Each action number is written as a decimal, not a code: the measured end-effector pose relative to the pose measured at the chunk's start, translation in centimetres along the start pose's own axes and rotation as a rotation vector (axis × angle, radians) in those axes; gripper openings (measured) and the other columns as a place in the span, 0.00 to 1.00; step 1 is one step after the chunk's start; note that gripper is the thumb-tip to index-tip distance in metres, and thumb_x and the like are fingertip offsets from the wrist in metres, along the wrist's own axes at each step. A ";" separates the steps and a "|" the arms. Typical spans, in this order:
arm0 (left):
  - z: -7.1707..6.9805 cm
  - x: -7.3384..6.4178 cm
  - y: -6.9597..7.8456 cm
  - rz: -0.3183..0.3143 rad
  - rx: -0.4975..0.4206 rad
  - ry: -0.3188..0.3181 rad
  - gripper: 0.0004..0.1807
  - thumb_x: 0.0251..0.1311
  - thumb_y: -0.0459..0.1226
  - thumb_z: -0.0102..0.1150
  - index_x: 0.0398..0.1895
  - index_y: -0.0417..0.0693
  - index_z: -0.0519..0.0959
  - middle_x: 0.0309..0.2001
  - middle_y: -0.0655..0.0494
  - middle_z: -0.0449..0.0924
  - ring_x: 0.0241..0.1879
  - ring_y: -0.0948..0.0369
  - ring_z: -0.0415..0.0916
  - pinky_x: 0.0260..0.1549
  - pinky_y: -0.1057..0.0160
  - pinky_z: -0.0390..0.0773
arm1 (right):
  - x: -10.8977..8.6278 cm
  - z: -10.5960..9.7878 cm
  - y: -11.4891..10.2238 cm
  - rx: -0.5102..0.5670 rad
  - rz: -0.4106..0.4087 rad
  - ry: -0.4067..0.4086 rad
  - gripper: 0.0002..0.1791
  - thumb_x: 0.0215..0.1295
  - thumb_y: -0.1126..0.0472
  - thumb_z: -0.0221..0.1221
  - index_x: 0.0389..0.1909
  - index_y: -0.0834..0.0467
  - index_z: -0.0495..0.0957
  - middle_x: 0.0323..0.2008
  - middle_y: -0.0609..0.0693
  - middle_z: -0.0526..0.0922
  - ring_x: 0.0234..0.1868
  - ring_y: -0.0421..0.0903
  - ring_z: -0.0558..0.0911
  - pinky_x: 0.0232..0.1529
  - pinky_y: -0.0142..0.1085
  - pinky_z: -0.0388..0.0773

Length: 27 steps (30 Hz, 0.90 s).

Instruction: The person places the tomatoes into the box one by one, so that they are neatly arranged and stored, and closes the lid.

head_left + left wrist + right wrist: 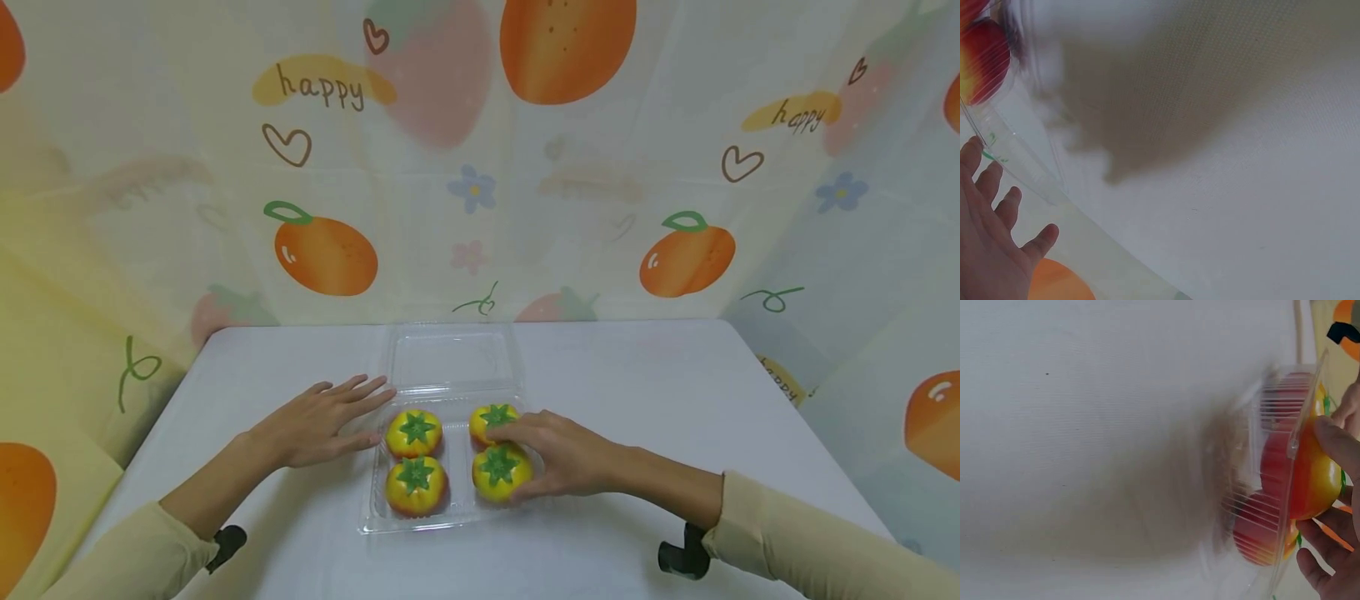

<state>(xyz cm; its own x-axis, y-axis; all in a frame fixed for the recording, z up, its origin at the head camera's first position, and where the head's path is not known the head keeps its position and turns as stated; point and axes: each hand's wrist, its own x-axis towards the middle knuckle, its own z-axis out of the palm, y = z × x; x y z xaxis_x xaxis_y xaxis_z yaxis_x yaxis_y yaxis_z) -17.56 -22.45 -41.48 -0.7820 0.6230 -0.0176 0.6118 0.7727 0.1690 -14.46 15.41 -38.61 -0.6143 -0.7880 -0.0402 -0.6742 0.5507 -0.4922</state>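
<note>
A clear plastic clamshell box (463, 510) lies with its lid (450, 358) folded back, holding several yellow-red toy persimmons with green star-shaped tops. My right hand (573, 454) grips the near right persimmon (497, 475) between thumb and fingers; the right wrist view shows that persimmon (1313, 481) inside the box wall. Partly behind my fingers is the far right persimmon (487, 417). In the left column sit a far persimmon (411, 435) and a near one (412, 492). My left hand (322, 425) spreads its straight fingers at the box's left edge, holding nothing; whether it touches the box I cannot tell.
The box stands on a white-covered table (637, 375). Behind and beside the table hangs a cloth (585, 250) printed with fruit, hearts and flowers. A dark band (686, 554) sits on the right wrist, another (227, 547) on the left.
</note>
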 end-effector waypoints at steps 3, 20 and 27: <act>0.0 0.0 0.0 0.003 -0.003 0.001 0.38 0.68 0.62 0.47 0.76 0.56 0.61 0.76 0.51 0.59 0.73 0.43 0.56 0.62 0.33 0.63 | -0.1 0.4 0.3 0.007 0.006 -0.007 0.39 0.56 0.44 0.72 0.67 0.52 0.73 0.64 0.41 0.76 0.62 0.41 0.75 0.63 0.43 0.73; 0.1 0.0 0.1 -0.004 -0.009 -0.001 0.38 0.68 0.62 0.46 0.77 0.56 0.61 0.76 0.51 0.59 0.74 0.43 0.55 0.63 0.33 0.63 | -0.3 1.1 1.3 -0.091 -0.041 0.019 0.39 0.56 0.40 0.70 0.67 0.51 0.73 0.61 0.42 0.79 0.57 0.41 0.76 0.57 0.40 0.74; 0.0 0.0 0.1 0.003 -0.007 0.008 0.38 0.68 0.62 0.46 0.76 0.56 0.61 0.75 0.51 0.60 0.74 0.43 0.55 0.62 0.34 0.63 | -0.4 1.1 1.2 -0.131 -0.060 0.017 0.36 0.57 0.43 0.71 0.65 0.54 0.75 0.61 0.43 0.79 0.56 0.40 0.78 0.58 0.40 0.73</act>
<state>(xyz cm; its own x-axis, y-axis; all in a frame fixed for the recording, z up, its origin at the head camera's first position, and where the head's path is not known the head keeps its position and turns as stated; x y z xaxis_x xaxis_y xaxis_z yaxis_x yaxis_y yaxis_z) -17.51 -22.37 -41.49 -0.7808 0.6247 -0.0090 0.6137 0.7696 0.1763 -14.56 16.11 -40.17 -0.5770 -0.8167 0.0010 -0.7573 0.5346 -0.3751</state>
